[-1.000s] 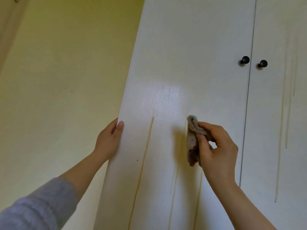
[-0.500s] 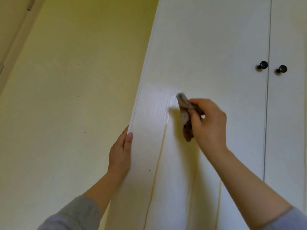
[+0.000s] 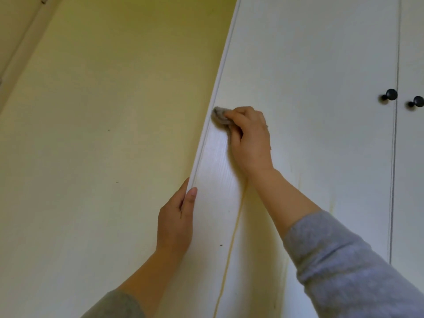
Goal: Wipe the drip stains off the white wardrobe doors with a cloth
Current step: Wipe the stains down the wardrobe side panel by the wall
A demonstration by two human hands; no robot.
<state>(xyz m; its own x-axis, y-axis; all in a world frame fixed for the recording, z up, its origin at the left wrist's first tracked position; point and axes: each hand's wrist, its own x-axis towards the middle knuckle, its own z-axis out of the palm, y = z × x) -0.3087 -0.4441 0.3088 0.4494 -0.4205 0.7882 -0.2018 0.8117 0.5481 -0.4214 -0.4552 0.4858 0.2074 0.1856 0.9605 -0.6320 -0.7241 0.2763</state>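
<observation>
Since half a second ago the right hand (image 3: 250, 138) has swept the cloth (image 3: 219, 115) up and left, from mid-panel to the left edge of the door (image 3: 309, 65). The left hand (image 3: 176, 221) has kept its place lower on that edge. The right fingers curl round the bunched grey cloth and press it to the white face, just inside the edge moulding. The left hand grips the edge, thumb flat on the front, fingers hidden behind.

A long yellow-brown stain (image 3: 231, 244) runs down from near the right wrist to the bottom of the view. Fainter streaks (image 3: 331, 207) show beside the forearm, whose grey sleeve (image 3: 344, 260) covers the lower panel. Two dark knobs (image 3: 390, 95) flank the seam with the second door (image 3: 413, 53) at right. A yellow wall (image 3: 114, 111) fills the left.
</observation>
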